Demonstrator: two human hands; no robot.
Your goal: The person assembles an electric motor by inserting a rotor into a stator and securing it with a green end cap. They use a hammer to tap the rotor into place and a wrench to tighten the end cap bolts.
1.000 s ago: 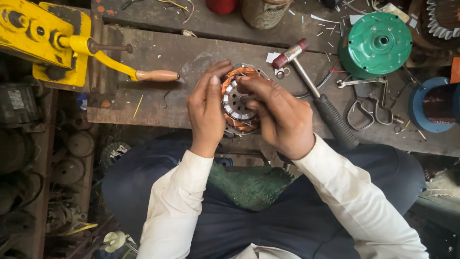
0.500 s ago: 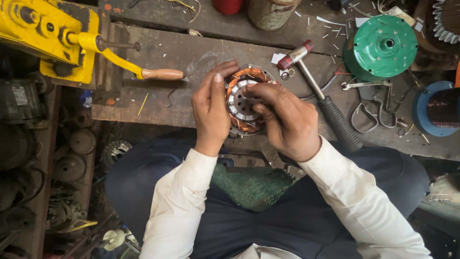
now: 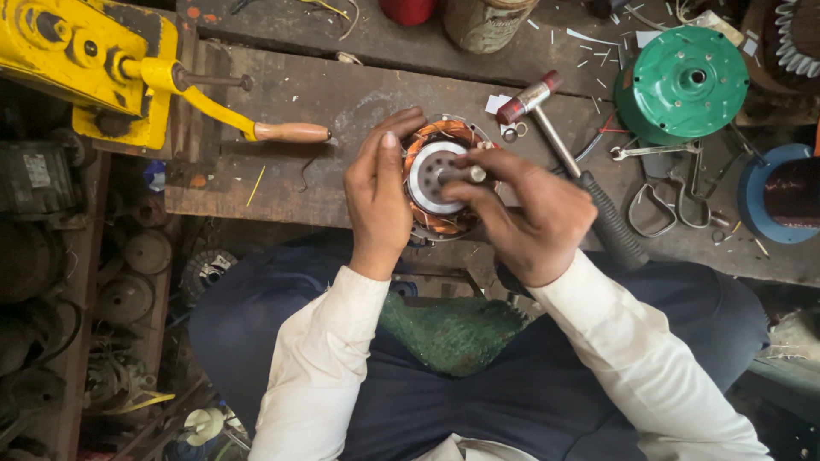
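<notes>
Cradling the copper-wound stator at the frame's centre, just above the tabletop, my left hand wraps its rim while my right hand has its fingers closed on a short metal pin. The bore faces up at me; the pin lies left-right. A slip could nick the windings. The hammer lies just right.

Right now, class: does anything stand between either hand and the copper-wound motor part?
Nothing visible does. The left hand cups the motor part directly, and the right hand reaches over its centre.
</notes>
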